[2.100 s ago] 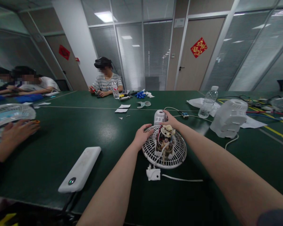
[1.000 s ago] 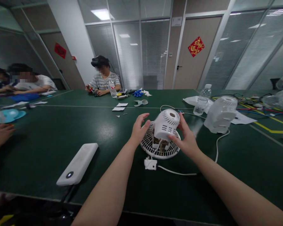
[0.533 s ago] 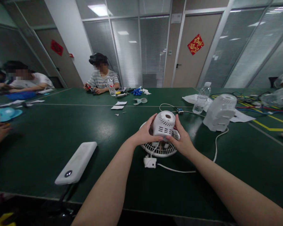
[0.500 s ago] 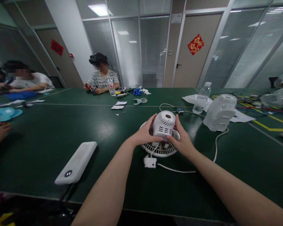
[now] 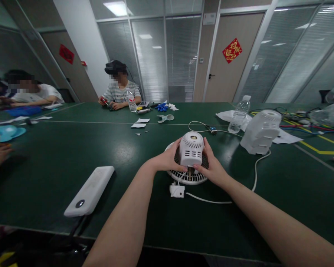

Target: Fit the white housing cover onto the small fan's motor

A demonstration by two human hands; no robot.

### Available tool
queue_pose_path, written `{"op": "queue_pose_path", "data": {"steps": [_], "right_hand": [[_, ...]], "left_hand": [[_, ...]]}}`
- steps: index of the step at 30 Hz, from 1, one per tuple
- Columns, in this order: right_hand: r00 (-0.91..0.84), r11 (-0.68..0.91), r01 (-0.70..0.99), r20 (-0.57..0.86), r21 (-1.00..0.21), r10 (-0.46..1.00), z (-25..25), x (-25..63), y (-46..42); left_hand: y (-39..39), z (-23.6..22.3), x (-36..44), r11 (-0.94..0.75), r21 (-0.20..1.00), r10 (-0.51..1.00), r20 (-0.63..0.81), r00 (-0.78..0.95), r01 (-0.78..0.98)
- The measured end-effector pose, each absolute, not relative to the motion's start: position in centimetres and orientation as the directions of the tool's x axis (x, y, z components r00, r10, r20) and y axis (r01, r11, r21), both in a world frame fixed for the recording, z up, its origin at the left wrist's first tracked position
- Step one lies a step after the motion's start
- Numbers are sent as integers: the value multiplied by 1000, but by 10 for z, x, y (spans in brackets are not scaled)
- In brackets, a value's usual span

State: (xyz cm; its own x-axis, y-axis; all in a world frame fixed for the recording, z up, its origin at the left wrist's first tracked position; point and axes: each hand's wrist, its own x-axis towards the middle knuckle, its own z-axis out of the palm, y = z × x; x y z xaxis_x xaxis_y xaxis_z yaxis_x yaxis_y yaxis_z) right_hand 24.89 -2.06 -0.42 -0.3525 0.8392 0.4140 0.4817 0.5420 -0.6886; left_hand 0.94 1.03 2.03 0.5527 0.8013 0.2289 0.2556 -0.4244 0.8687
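Note:
A white vented motor housing point(image 5: 191, 150) of a small fan is held between my two hands, above a round white fan grille point(image 5: 189, 179) on the table. My left hand point(image 5: 168, 158) grips its left side, thumb along the lower front edge. On the opposite side my right hand point(image 5: 213, 166) holds it the same way. Below the housing a brownish metal part shows inside the grille; the rest is covered. A small white block point(image 5: 177, 191) with a cord lies just in front of the grille.
A white power bank point(image 5: 90, 191) lies left of my arms. Beyond the grille are a blue connector point(image 5: 212, 129) on a thin cable and a clear fan blade point(image 5: 166, 118). To the right stand a white plastic casing point(image 5: 261, 132) and a water bottle point(image 5: 239, 115). Across the table sits a person point(image 5: 121, 89).
The housing has shifted slightly left and now sits more upright and centred over the grille. Both hands have moved with it and still hold it.

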Motion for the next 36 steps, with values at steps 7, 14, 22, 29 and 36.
{"op": "queue_pose_path", "data": {"steps": [7,14,22,29,36], "right_hand": [[-380,511,431,364,-744,850,0,254,-17],[-403,502,337,360,-796,841,-2,258,-11],[-401,499,285,371,-818,837,-6,257,-10],[-391,485,305,357,-819,848,-4,255,-12],[-380,474,358,338,-805,861,-3,256,-14]], "left_hand": [[8,23,10,-416,855,816,201,542,309],[8,28,10,-421,842,783,150,603,336],[8,29,11,-389,852,775,97,624,351],[9,28,12,-384,862,781,112,614,331],[9,26,13,-411,858,777,154,610,307]]}}
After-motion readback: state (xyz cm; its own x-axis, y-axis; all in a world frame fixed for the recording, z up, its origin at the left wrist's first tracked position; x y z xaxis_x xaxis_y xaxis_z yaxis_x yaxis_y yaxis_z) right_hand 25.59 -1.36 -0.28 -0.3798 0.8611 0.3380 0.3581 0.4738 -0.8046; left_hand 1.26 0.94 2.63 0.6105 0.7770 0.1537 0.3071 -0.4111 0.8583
